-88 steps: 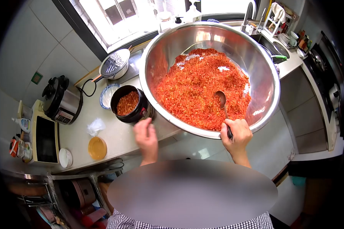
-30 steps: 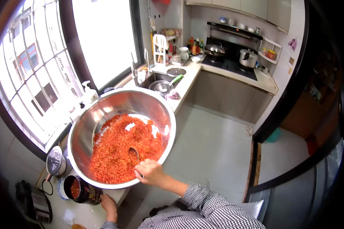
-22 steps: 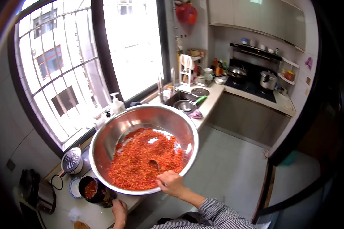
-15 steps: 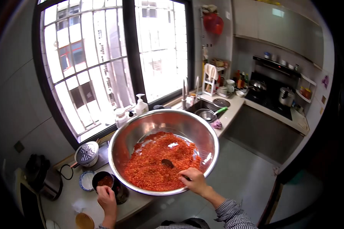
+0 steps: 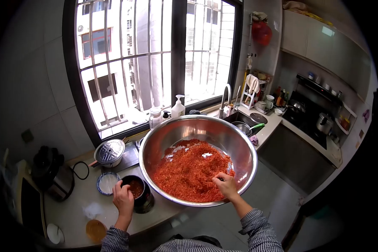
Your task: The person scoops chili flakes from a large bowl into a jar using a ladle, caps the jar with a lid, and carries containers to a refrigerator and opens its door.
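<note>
My right hand (image 5: pixel 225 185) is closed on a spoon's dark handle over the chopped red chili (image 5: pixel 189 170); the spoon's bowl does not show, seemingly down in the chili. The chili lies in a large steel basin (image 5: pixel 248 185) at the counter's edge. My left hand (image 5: pixel 123 199) is at the near left rim of a dark jar (image 5: pixel 144 202), its fingers bent over the rim. Red chili shows inside the jar, which stands upright left of the basin.
Left of the jar are a blue-rimmed dish (image 5: pixel 107 183), a lidded pot (image 5: pixel 110 153), a crumpled plastic bag (image 5: pixel 92 210), a round tan lid (image 5: pixel 96 230) and a black and steel cooker (image 5: pixel 54 178). The sink (image 5: pixel 236 117) and stove (image 5: pixel 308 119) are at the right.
The view has swung back left. My left hand has moved from the jar's lower side up to its rim. My right hand has shifted inward over the basin, and the spoon's bowl has dropped from sight.
</note>
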A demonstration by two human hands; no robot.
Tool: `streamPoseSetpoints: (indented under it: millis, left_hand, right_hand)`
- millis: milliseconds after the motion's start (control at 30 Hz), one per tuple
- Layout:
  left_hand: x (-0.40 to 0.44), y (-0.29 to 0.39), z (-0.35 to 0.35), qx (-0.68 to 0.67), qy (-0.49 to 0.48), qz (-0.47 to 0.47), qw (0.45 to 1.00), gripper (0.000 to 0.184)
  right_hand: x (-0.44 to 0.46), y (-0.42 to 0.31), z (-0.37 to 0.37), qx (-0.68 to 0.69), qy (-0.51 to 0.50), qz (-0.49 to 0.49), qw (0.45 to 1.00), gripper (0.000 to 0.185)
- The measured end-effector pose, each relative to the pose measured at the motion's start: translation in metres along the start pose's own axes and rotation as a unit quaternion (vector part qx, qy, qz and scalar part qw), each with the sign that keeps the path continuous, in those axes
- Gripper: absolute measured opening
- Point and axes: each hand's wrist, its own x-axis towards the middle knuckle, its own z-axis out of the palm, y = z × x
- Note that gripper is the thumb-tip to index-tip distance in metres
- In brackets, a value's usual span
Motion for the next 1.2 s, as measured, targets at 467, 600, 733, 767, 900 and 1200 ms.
streamPoseSetpoints:
  millis: [467,600,733,767,900,1200]
  left_hand:
    - [0.005,-0.046,0.007,-0.161,-0.08,-0.173,0.968,0.035]
    - [0.008,-0.044,0.0,-0.173,-0.114,-0.175,0.963,0.036]
    - [0.007,-0.036,-0.003,-0.169,-0.111,-0.143,0.969,0.033]
    - [0.009,-0.034,-0.003,-0.159,-0.118,-0.138,0.97,0.033]
    - [0.016,-0.015,-0.012,-0.099,-0.165,-0.126,0.973,0.034]
    - [0.02,-0.011,-0.014,-0.055,-0.193,-0.062,0.978,0.026]
  right_hand:
    - [0.001,-0.001,-0.01,0.305,0.049,0.149,0.939,0.009]
    - [0.001,-0.015,-0.012,0.303,0.047,0.149,0.94,0.009]
    - [0.002,-0.036,-0.01,0.304,0.036,0.142,0.941,0.008]
    - [0.004,-0.039,-0.01,0.302,0.033,0.143,0.942,0.008]
    - [0.008,-0.052,-0.008,0.295,0.026,0.14,0.945,0.007]
    - [0.02,-0.07,-0.001,0.296,-0.005,0.126,0.947,0.008]
